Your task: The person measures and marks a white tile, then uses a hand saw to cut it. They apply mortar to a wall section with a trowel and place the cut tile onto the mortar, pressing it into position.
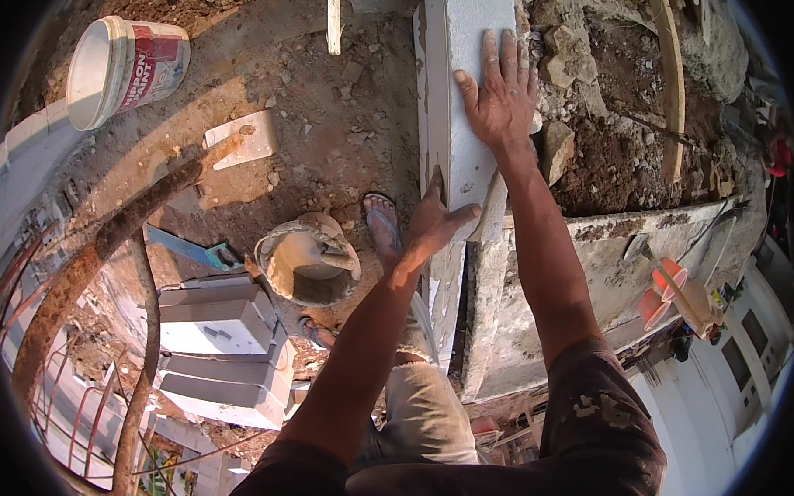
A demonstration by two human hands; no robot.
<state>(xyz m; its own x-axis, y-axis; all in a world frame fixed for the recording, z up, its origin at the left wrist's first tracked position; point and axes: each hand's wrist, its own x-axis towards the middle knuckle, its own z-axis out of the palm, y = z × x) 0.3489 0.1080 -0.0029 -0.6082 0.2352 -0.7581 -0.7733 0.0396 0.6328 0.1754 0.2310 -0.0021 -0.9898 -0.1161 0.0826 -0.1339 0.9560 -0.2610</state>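
A long white lightweight block [477,35] lies along the top of a low wall in front of me. My right hand [504,96] rests flat on its upper face, fingers stretched forward and thumb apart. My left hand [433,219] is at the near end of the block, on its left edge. The thumb points right across the top, and a finger extends forward along the side; the other fingers are partly hidden. Both hands look dusty. Left of the wall, by my feet, stands a mortar bucket [304,291] with a scoop-like tool in it.
Stacked white blocks [211,317] and a handsaw [187,248] lie at left, near slanting wooden poles [116,227]. A paint bucket [128,72] and a pale plastic piece [258,141] lie farther off. Right of the wall are soil, stones [570,58] and a wooden strip [671,90].
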